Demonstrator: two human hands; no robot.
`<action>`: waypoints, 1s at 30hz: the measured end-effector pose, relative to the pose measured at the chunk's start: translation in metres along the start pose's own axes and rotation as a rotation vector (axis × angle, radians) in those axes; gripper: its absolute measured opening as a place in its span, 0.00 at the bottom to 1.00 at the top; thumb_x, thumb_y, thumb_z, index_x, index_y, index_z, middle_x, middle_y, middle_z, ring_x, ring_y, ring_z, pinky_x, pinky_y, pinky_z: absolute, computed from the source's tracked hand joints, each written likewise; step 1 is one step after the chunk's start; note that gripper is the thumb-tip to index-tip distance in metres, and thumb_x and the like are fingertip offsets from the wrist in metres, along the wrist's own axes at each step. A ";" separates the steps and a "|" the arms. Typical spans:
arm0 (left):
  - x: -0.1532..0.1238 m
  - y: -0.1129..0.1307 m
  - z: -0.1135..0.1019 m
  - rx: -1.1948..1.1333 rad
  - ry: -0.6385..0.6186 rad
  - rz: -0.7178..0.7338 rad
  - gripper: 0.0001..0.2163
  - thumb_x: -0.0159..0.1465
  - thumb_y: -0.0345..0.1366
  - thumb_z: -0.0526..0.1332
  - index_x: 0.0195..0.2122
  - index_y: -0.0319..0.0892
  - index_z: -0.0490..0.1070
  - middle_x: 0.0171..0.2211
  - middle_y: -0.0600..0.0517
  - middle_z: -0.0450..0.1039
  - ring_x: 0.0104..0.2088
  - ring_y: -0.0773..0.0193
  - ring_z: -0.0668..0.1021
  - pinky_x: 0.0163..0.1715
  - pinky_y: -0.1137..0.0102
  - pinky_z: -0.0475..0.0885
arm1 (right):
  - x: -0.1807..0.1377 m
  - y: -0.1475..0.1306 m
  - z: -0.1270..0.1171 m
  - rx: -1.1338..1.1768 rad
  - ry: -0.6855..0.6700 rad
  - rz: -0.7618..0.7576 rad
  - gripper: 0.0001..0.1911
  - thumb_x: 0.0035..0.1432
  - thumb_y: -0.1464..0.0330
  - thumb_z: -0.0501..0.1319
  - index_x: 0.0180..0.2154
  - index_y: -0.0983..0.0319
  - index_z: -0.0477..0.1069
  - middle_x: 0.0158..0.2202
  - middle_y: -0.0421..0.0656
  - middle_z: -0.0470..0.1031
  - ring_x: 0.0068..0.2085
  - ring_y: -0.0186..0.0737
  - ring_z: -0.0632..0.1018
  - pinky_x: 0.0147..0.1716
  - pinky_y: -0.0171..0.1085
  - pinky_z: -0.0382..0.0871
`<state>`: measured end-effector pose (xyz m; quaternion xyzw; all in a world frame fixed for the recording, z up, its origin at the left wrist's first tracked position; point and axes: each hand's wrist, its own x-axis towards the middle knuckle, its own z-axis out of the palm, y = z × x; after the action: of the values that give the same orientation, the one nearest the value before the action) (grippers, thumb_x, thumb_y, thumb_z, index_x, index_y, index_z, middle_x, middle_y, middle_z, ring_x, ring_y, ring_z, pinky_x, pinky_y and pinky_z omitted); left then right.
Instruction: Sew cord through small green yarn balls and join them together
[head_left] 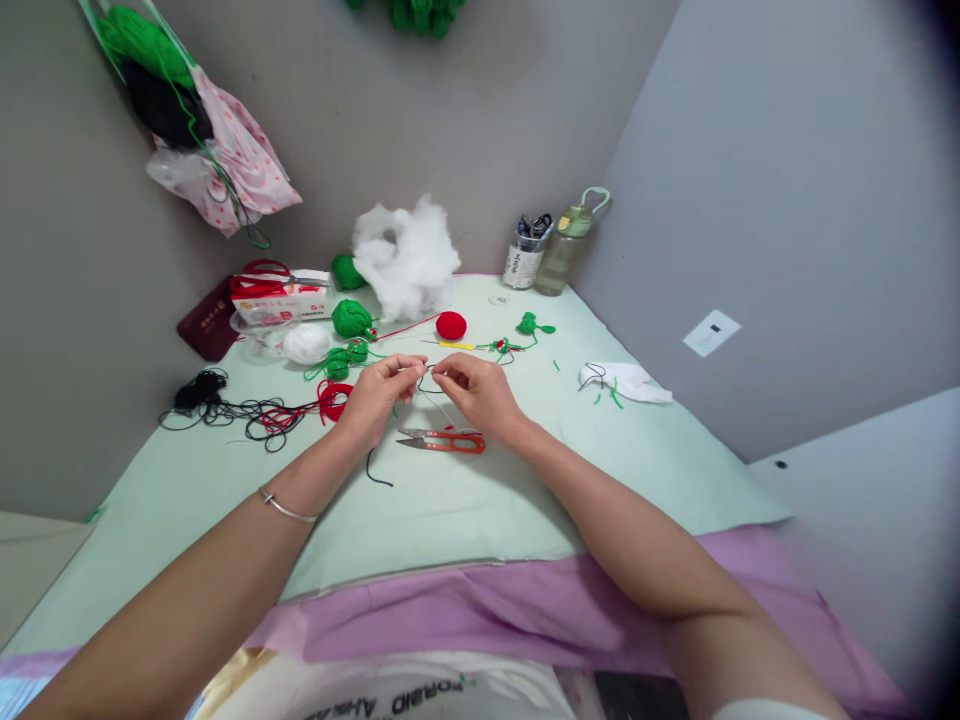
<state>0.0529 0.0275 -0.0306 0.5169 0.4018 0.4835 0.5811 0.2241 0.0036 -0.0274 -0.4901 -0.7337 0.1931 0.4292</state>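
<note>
Fingers (pixel 407 377) tight on black yarn (pixel 429 367)

Thin black yarn (pixel 429 368) between both hands (pixel 384 392)

Stretches out as a pale green tabletop (pixel 465 530), bearing white stuffing (pixel 412 260) and a red ball (pixel 451 326) toward twelve o'clock, a water bottle (pixel 556 262) and pen cup (pixel 523 266) toward one. Holds a white scrap (pixel 641 385) at three, orange-handled snips (pixel 461 442) at the dial's centre, tangled black yarn (pixel 201 390) at nine.
</note>
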 end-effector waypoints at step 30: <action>0.001 0.005 -0.003 -0.287 -0.123 -0.107 0.11 0.57 0.34 0.69 0.39 0.39 0.73 0.26 0.56 0.69 0.28 0.70 0.75 0.31 0.75 0.73 | 0.008 0.011 -0.009 -0.026 -0.023 0.081 0.06 0.57 0.69 0.61 0.32 0.62 0.77 0.25 0.39 0.72 0.27 0.32 0.67 0.30 0.34 0.59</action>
<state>0.0494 0.0292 -0.0260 0.4350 0.3194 0.4717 0.6973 0.2365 0.0147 -0.0265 -0.5227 -0.7205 0.2065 0.4062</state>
